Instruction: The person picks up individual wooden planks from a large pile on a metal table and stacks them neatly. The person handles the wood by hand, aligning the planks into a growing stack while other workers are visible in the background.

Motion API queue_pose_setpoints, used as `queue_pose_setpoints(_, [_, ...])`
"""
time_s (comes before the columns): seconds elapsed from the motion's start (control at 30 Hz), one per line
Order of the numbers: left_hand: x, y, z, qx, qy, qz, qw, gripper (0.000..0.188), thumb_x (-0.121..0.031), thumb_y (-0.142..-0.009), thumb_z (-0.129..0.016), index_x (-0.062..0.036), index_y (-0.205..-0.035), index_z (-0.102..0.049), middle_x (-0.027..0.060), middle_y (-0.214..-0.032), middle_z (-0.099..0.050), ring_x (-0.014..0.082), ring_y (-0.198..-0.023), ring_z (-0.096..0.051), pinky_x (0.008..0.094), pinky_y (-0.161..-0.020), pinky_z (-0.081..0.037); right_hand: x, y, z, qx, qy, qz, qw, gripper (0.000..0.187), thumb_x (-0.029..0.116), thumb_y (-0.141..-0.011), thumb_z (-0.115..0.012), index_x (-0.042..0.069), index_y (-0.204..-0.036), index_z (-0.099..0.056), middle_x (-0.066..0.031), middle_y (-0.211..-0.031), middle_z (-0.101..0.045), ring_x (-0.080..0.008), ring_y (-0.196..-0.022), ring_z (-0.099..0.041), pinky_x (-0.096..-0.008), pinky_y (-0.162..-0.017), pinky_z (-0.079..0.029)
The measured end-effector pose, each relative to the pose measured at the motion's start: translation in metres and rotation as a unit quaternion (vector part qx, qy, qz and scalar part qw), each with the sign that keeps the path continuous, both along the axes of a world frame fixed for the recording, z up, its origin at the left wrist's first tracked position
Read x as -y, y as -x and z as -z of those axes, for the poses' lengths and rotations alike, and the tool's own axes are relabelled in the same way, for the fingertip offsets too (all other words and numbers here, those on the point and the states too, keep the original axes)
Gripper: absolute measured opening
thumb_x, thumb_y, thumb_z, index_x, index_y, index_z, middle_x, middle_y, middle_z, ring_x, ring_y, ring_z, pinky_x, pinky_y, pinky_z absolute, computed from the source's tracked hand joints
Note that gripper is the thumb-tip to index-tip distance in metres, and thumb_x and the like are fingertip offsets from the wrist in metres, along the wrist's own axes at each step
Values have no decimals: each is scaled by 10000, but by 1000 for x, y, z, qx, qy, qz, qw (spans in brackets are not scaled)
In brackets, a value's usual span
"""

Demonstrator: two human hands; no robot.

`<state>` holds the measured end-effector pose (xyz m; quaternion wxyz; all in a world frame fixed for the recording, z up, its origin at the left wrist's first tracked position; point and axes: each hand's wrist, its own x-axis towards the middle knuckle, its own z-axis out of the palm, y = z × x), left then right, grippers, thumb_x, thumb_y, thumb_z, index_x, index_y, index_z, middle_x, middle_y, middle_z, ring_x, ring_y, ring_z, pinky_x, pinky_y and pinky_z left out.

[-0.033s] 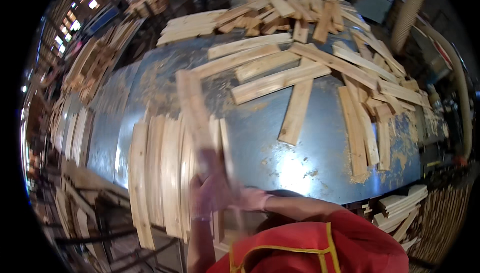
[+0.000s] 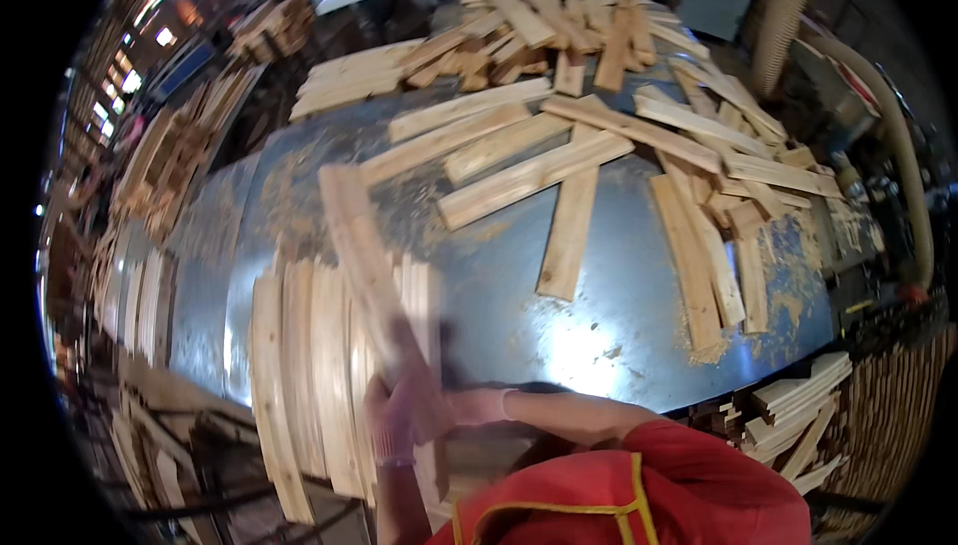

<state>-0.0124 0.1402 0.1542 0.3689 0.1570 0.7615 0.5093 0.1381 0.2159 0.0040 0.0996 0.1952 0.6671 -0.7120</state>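
My left hand [image 2: 391, 427] and my right hand [image 2: 471, 406], both in pink gloves, close around the near end of a long pale wooden plank [image 2: 351, 231]. The plank is motion-blurred and runs away from me toward the upper left. It lies over a row of similar planks [image 2: 299, 365] set side by side at the near left of the metal table [image 2: 619, 335]. My right forearm comes in from the right, above a red garment with yellow trim.
Loose planks [image 2: 534, 171] lie scattered across the table's middle and right, with a heap [image 2: 559, 26] at the far edge. Sawdust patches dot the metal. Stacked boards [image 2: 160, 171] stand at the left, short offcuts [image 2: 798, 410] at the lower right, and a flexible hose [image 2: 903, 161] along the right.
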Motion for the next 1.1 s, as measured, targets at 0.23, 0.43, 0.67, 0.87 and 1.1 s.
queue_pose_setpoints(0.23, [-7, -64, 91, -13, 17, 68, 997, 301, -86, -915, -742, 53, -1172, -671, 44, -1012, -705, 134, -894, -668, 297, -748, -560, -71, -77, 8, -243, 553, 71, 794, 416, 150, -1034, -627, 155, -1444, -554, 22, -1026, -618, -141, -997, -624, -329, -870, -524])
queue_pose_setpoints(0.43, [-94, -161, 108, -236, -57, 234, 941, 617, -113, -853, -822, 17, -1412, -597, 143, -1356, -619, 233, -1183, -643, 352, -992, -545, -177, -180, -19, -173, 204, 271, 925, 738, 284, -910, -837, 40, -1536, -531, -77, -1383, -670, -185, -1237, -624, -355, -1069, -506])
queue_pose_setpoints(0.67, [-111, -190, 140, -350, 97, 335, 869, 826, -379, -804, -868, -3, -1472, -560, 216, -1528, -518, 408, -1354, -564, 492, -1140, -454, -504, -270, -206, -240, -118, 476, 838, 966, 396, -898, -824, -33, -1620, -346, -154, -1325, -672, -203, -1137, -657, -347, -980, -558])
queue_pose_setpoints(0.87, [-80, -189, 159, -504, 231, 329, 765, 889, -471, -767, -838, -46, -1486, -532, 203, -1563, -504, 403, -1481, -444, 592, -1170, -359, -564, -421, -146, 332, -478, 431, 690, 1091, 638, -809, -754, 64, -1655, -372, -261, -1571, -535, -379, -1451, -522, -439, -1216, -390])
queue_pose_setpoints(1.1, [-65, -175, 163, -508, 198, 361, 756, 858, -487, -770, -821, -88, -1476, -539, 163, -1544, -527, 396, -1465, -455, 602, -1149, -370, -519, -447, -88, 464, -579, 266, 616, 968, 439, -796, -816, 173, -1625, -391, -221, -1629, -406, -422, -1524, -376, -566, -1211, -357])
